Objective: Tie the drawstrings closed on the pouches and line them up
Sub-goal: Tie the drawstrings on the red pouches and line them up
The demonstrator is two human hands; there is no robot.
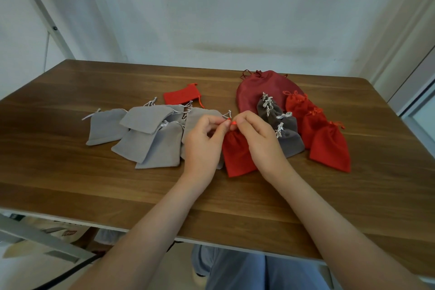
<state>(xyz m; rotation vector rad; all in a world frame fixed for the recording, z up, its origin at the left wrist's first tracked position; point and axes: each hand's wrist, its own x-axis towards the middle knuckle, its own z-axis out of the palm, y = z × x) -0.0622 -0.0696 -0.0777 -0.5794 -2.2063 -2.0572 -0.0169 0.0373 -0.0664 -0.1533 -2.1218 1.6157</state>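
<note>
Wood-grain table [70,183] — strewn pouches [150,134] — against white wall [211,7]

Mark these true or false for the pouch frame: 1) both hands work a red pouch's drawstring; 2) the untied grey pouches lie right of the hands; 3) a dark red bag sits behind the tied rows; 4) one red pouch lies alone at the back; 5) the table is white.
1) True: left hand and right hand pinch the drawstring of the red pouch.
2) False: grey pouches lie left.
3) True: dark red bag.
4) True: lone red pouch.
5) False: table is brown wood.
</note>
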